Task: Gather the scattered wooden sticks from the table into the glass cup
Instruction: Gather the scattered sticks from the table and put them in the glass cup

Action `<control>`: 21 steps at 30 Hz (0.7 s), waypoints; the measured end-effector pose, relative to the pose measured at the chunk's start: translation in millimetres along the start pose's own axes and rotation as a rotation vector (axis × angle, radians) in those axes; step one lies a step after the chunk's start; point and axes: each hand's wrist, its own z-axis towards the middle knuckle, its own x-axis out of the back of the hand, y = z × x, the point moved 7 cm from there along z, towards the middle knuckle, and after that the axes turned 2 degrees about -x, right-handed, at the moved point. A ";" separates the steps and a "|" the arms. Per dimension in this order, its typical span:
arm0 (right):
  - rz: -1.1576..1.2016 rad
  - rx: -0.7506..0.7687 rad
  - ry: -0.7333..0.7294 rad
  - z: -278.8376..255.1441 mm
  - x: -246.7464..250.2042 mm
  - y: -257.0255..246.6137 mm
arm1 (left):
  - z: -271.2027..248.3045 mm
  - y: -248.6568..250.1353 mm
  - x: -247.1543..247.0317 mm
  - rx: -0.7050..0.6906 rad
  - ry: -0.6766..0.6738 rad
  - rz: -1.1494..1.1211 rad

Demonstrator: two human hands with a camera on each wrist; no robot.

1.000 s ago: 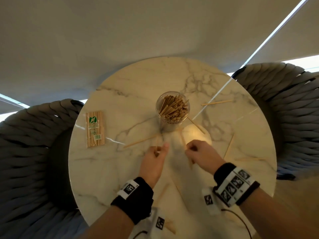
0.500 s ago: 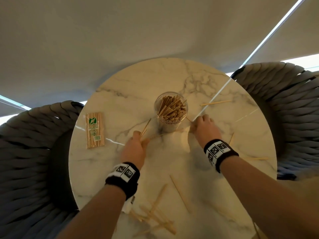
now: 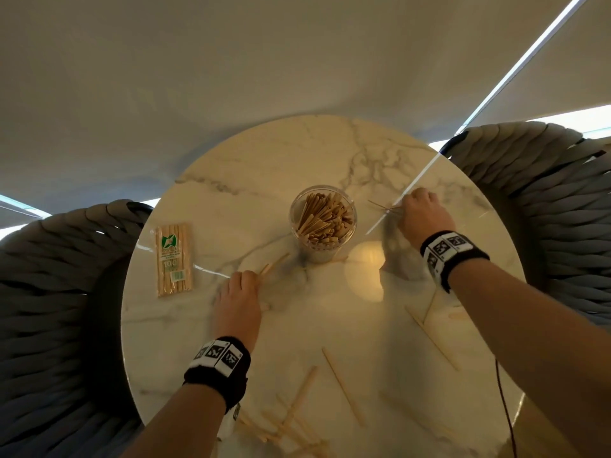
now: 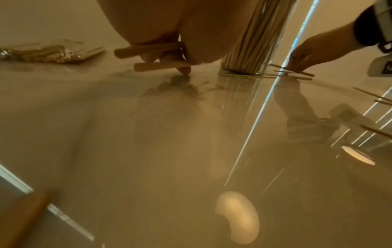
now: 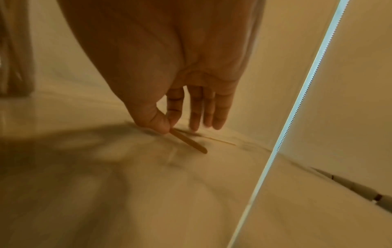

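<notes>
Left hand low on the bench, fingers curled around two sticks. Right hand right of the cup, thumb and forefinger pinching one stick. Cup mid-bench, full of sticks. More loose sticks near edge; sealed packet left.

Clear plastic packet of wooden sticks on my round marble desk: green logo, printed "100", green barcode patch below. The small print is unreadable to me.
</notes>
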 end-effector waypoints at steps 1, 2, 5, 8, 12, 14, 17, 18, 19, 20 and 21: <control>-0.017 0.019 -0.012 1.3 -2.9 2.4 | -2.4 -0.2 2.9 -0.006 0.020 -0.004; -0.030 0.050 -0.015 -0.3 -7.0 3.2 | -5.1 1.6 5.4 -0.024 0.018 -0.029; -0.010 0.082 -0.002 -16.6 -18.1 4.3 | -13.3 19.5 1.3 -0.101 -0.155 -0.135; 0.089 -0.013 -0.008 -33.9 -26.6 11.3 | -10.5 46.1 0.5 -0.240 -0.184 -0.141; 0.119 -0.059 -0.088 -65.7 -43.7 8.3 | 18.1 60.6 -8.8 -0.292 -0.117 -0.004; 0.169 -0.075 -0.101 -83.7 -47.0 4.5 | 27.8 59.4 -17.9 -0.291 -0.158 0.042; 0.346 -0.135 -0.098 -114.3 -44.9 0.6 | 26.6 58.5 -23.3 -0.308 -0.204 0.127; 0.392 -0.151 -0.098 -125.5 -44.0 -0.9 | 24.0 59.4 -23.9 -0.320 -0.203 0.136; 0.440 -0.167 -0.107 -137.0 -43.8 -2.3 | 21.1 59.4 -23.6 -0.323 -0.200 0.133; 0.494 -0.184 -0.123 -148.9 -44.3 -3.8 | 17.4 58.3 -23.0 -0.313 -0.198 0.129; 0.545 -0.198 -0.143 -160.5 -45.2 -6.2 | 12.1 56.1 -22.4 -0.298 -0.195 0.140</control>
